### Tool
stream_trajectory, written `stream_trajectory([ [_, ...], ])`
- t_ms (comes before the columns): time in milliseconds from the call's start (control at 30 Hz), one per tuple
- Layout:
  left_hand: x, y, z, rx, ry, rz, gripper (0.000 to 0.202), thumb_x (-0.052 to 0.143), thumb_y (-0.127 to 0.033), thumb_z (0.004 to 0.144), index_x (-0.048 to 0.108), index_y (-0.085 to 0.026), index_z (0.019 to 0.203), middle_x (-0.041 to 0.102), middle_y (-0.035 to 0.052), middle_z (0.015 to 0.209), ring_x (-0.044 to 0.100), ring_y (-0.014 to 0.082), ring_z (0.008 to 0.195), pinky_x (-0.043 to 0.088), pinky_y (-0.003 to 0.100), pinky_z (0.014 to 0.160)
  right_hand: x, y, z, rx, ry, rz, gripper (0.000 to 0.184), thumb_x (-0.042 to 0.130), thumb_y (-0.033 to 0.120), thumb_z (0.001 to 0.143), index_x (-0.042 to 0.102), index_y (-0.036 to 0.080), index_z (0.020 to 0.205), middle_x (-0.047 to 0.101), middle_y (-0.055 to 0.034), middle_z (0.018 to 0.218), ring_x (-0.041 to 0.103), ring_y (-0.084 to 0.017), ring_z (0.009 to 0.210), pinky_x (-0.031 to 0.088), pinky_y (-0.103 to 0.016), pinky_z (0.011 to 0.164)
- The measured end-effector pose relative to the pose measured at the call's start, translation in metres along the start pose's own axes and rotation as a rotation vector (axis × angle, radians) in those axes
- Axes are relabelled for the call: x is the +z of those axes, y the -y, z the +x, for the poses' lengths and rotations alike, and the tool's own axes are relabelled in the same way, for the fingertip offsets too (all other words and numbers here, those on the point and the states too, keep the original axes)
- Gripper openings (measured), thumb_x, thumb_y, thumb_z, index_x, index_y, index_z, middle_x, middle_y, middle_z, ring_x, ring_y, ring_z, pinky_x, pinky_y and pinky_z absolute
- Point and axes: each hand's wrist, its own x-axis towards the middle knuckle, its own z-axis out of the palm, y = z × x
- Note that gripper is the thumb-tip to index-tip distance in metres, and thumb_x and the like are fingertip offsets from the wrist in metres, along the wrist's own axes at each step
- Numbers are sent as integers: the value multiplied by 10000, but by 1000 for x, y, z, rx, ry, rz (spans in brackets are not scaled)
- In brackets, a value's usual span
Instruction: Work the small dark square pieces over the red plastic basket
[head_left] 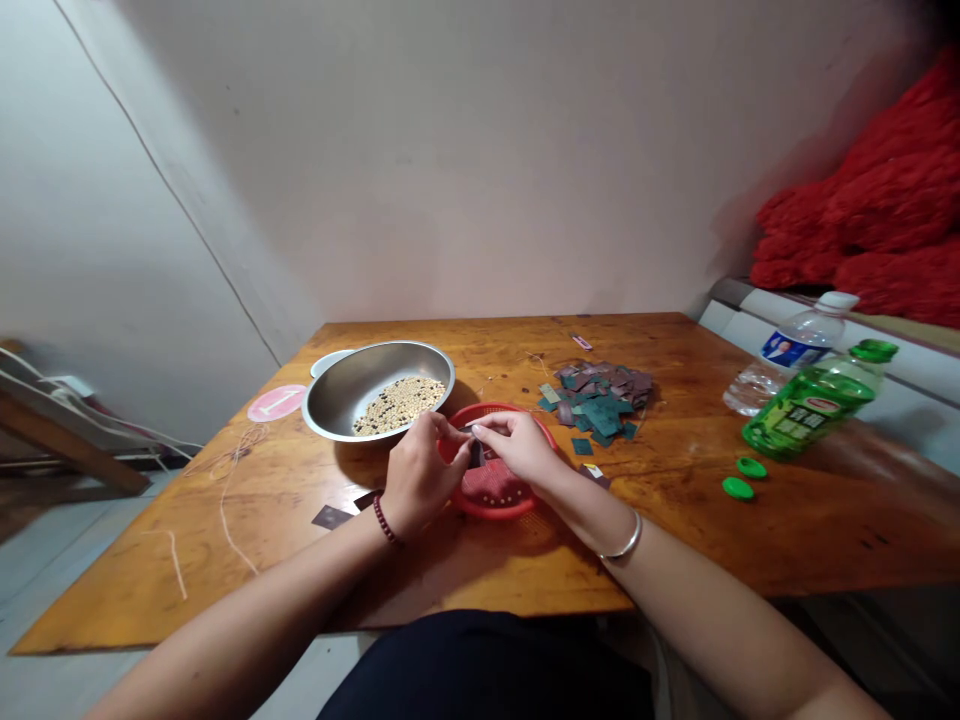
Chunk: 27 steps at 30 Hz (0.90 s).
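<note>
Above a red plastic basket (501,503), both hands meet at a small dark square piece (478,455). My left hand (424,465), with a beaded bracelet at the wrist, pinches it from the left. Fingertips of my right hand (517,447) close on its upper edge; that wrist has a silver bangle. Several pale beads or seeds (501,500) lie in the basket. Just beyond my left hand stands a steel bowl (322,405) with yellow and black grains (401,403). Right of the basket is a heap of dark green and brown square pieces (600,395).
At the right stand a clear water bottle (787,355) and a green bottle (817,400), with green caps (739,488) before them. Loose thread (225,500) and a pink round disc (276,403) lie at the left. Red netting-like material (877,200) is piled beyond the wooden table (675,540).
</note>
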Motion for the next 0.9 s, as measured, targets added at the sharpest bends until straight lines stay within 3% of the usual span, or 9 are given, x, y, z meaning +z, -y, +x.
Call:
stream_trajectory([
  [267,-1,-2,-1,35,-9,7,255,616,-295,747,393,-216,844,625,-18,752,616,142,672,434,239,588,-1,-1,0,-19,26,-7,259,630,353,693,695,132,811,701,-88,808,643,-179,705,505,-310,674],
  [900,-3,-3,0,-60,9,-34,331,639,-331,725,349,-224,845,629,-32,780,587,126,639,406,225,565,0,8,-2,-25,38,-33,264,608,355,709,688,121,801,698,-86,782,630,-168,689,496,-296,664],
])
